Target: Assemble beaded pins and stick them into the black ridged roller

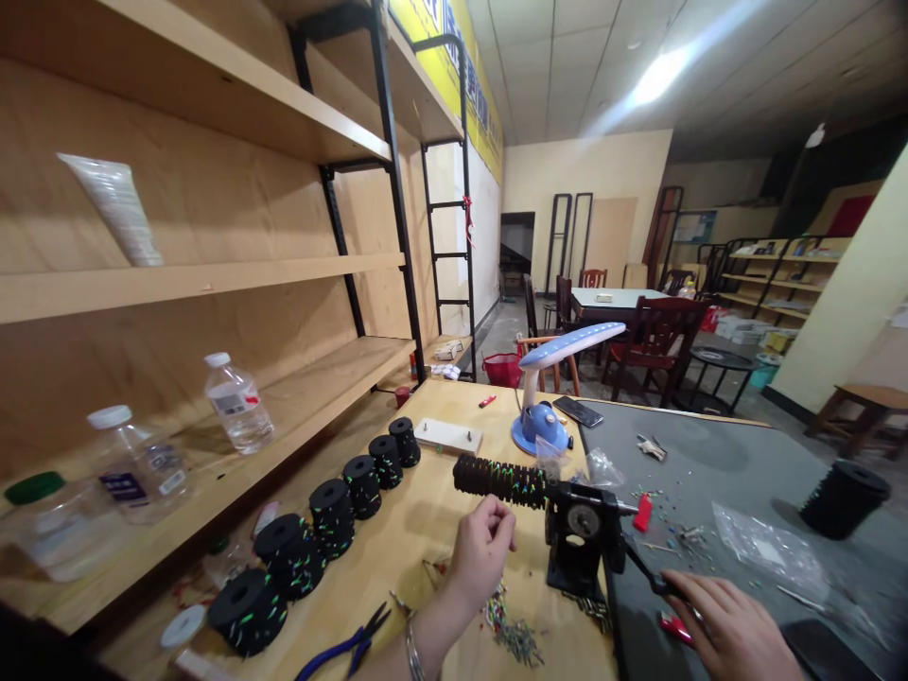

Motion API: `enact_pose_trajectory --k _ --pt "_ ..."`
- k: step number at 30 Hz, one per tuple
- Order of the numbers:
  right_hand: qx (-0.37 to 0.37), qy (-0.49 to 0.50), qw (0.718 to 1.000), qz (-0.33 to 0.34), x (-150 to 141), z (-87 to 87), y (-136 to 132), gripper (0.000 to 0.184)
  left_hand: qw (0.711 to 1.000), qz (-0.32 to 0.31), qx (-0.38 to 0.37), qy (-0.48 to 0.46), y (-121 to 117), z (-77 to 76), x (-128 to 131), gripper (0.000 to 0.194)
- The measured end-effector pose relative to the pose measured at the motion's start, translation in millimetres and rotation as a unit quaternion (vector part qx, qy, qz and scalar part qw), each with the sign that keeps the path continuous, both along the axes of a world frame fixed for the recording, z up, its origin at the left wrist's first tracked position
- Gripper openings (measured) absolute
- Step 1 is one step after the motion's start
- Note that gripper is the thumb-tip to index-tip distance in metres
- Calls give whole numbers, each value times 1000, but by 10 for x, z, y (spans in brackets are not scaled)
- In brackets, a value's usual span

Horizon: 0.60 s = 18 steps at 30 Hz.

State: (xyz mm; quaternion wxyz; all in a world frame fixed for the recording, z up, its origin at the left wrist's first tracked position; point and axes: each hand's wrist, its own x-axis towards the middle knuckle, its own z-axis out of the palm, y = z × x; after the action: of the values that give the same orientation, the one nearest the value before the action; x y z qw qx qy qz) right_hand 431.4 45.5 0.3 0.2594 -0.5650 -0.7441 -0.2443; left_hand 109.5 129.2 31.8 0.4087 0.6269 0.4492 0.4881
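My right hand point(730, 619) is closed around the crank handle point(656, 579) of a small black hand-cranked winder point(578, 544). Sticking out to the left of the winder is a black ridged roll point(503, 480) dotted with green and white bits. Just below this roll, my left hand point(486, 534) has its fingers curled together in a pinch; whatever they hold, if anything, is too small or hidden to make out. Under the left hand, a pile of small coloured pieces with thin leads point(515, 634) lies on the wooden tabletop point(440, 520). Blue-handled pliers point(355, 643) rest left of my forearm.
Several black foam spools point(332, 515) stand in a row on the left, beside a shelf with plastic bottles point(237, 407). Behind the winder are a blue desk lamp point(539, 426), a phone point(578, 410) and a white board point(448, 436). Another black spool point(844, 499) stands at right.
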Motion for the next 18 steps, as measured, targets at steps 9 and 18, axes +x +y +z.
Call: enact_pose_trajectory --k 9,18 --pt "-4 27 1000 10 26 23 46 31 1000 27 9 0 31 78 62 18" --pt "3 27 1000 15 -6 27 27 30 996 39 14 73 92 306 -115 18"
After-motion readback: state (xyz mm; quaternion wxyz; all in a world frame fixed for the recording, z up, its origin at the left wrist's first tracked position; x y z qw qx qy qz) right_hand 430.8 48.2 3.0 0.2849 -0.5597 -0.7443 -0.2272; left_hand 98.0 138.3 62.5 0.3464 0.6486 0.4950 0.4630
